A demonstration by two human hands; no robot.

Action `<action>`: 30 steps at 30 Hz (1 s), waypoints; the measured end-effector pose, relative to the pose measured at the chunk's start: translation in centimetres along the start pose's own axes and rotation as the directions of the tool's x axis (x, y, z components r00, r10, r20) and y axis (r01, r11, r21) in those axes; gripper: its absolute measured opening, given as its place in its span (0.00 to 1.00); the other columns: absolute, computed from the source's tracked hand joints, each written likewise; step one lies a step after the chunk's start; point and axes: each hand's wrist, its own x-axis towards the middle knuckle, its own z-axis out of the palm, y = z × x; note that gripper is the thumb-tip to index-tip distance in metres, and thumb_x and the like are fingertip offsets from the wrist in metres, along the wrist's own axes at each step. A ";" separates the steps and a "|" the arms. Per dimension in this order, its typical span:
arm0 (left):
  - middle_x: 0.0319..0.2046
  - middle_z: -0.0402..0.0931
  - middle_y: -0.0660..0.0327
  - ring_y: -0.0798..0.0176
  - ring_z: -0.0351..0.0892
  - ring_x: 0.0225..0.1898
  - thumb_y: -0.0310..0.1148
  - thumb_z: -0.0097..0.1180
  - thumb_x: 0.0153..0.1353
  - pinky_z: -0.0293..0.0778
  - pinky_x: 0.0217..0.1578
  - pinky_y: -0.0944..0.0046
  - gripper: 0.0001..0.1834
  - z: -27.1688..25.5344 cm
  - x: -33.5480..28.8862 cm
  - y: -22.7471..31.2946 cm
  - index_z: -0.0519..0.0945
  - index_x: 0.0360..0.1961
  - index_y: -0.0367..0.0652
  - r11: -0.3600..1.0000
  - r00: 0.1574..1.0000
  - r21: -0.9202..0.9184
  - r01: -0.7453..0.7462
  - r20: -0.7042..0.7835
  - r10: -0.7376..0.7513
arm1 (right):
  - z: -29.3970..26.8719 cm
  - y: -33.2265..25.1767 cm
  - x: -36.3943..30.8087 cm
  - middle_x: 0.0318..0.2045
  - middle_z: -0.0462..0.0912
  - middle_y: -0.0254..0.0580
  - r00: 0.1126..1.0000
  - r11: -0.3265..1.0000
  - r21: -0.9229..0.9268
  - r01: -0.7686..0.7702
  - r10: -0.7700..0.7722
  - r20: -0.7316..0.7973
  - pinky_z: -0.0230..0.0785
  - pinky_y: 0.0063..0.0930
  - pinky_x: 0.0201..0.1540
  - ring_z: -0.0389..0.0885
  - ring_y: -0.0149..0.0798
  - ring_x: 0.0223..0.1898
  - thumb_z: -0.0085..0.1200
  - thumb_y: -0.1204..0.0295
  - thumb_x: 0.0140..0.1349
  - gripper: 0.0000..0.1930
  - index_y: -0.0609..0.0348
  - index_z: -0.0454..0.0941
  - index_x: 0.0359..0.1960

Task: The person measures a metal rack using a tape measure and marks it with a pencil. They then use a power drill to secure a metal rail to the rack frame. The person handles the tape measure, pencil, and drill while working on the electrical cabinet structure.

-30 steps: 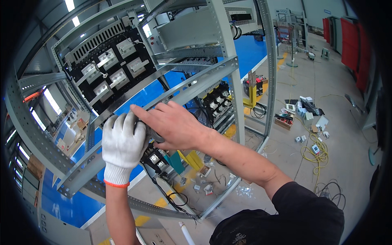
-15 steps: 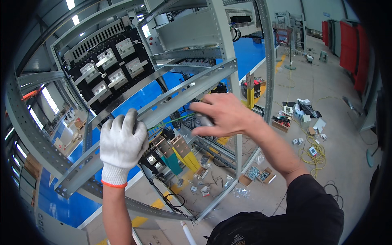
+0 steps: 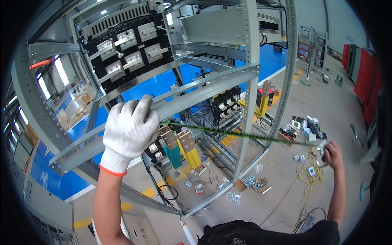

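My left hand, in a white knit glove with an orange cuff, is closed at the grey metal crossbeam of a frame. From beneath its fingers runs a tape measure's long green blade, taut and slightly blurred, sloping down to the right. At its far end my bare right hand is closed round the pale grey case, well outside the frame's right upright. The left fingertips and the blade's tip are hidden behind the glove.
Behind the beam stands a black panel with silver blocks. Teal and yellow plates with copper tops rise below it. Boxes of bolts, a yellow cable coil and scattered parts lie on the floor.
My right hand has swung far to the right from beside the beam, and the green blade now spans a long stretch. The left hand stays at the beam. The view has shifted.
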 end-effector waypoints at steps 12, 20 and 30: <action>0.48 0.78 0.52 0.52 0.80 0.46 0.35 0.74 0.42 0.74 0.52 0.51 0.40 0.7 -0.8 0.2 0.73 0.58 0.35 0.995 0.995 -0.031 0.100 -0.024 -0.101 | -1.9 -3.8 -11.4 0.30 0.80 0.49 0.964 0.917 0.303 -0.257 0.222 0.145 0.69 0.39 0.37 0.78 0.52 0.33 0.53 0.76 0.62 0.04 0.63 0.80 0.33; 0.39 0.79 0.59 0.59 0.80 0.35 0.33 0.57 0.58 0.75 0.42 0.56 0.20 0.4 -0.1 0.7 0.78 0.51 0.39 0.982 0.989 0.122 0.146 -0.007 -0.146 | -0.9 -7.5 -14.8 0.18 0.81 0.39 0.820 0.540 0.617 -0.572 0.378 0.429 0.69 0.26 0.26 0.79 0.31 0.21 0.51 0.66 0.69 0.18 0.66 0.81 0.23; 0.37 0.76 0.61 0.58 0.78 0.36 0.47 0.74 0.40 0.73 0.46 0.53 0.38 0.0 -0.4 1.3 0.76 0.54 0.46 0.962 0.970 0.142 0.234 0.035 -0.241 | 0.2 -12.7 -16.8 0.20 0.80 0.33 0.549 0.322 0.506 -0.800 0.051 0.834 0.68 0.23 0.22 0.76 0.28 0.19 0.51 0.64 0.73 0.13 0.61 0.83 0.37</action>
